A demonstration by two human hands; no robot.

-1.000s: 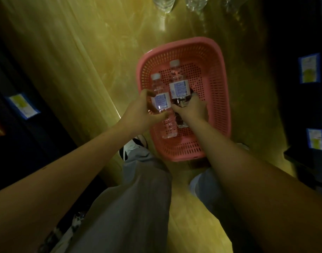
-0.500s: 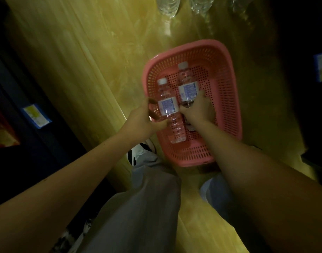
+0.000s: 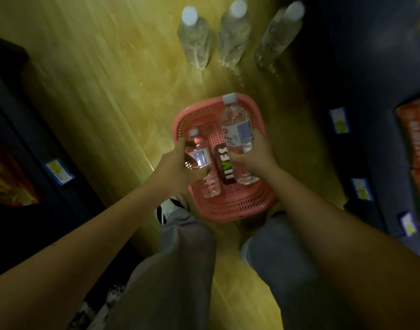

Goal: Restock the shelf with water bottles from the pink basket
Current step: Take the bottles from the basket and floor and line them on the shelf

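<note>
water bottles, two, lifting out of the pink basket on the wooden floor. left hand grip clasps one clear ribbed bottle low over the basket's left side; right hand grip wraps a second bottle, raised near the far rim. step, judged: pick-up; next, carry both to a shelf. a dark lettered packet lies on the perforated plastic base. three capped bottles stand at the floor's far edge.

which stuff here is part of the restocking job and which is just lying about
Job: pink basket; water bottle gripped by right hand; water bottle gripped by left hand.

Lying about: dark packet in the basket; three bottles standing on the floor.
</note>
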